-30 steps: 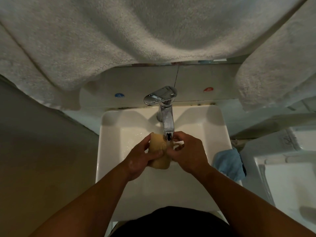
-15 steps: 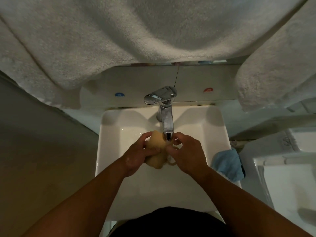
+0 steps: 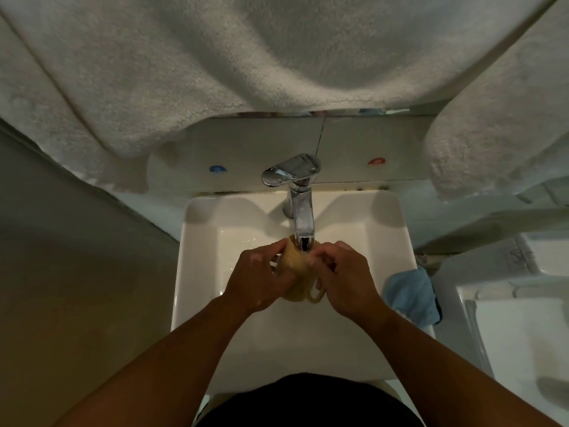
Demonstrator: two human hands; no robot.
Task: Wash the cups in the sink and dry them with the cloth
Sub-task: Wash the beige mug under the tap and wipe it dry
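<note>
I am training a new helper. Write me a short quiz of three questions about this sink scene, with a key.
1. True or false: both hands hold the cup under the tap.
2. Where does the blue cloth lie? A) in the basin B) at the right edge of the sink C) over the tap
3. Fill in: the cup's handle points toward the ___ hand.

Key: 1 true: left hand and right hand grip it. 2 B. 3 right.

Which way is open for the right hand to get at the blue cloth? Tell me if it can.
Probably yes. The blue cloth lies on the sink's right rim, beside the right hand, nothing between them. But that hand is on the cup, which the left hand also holds.
</note>
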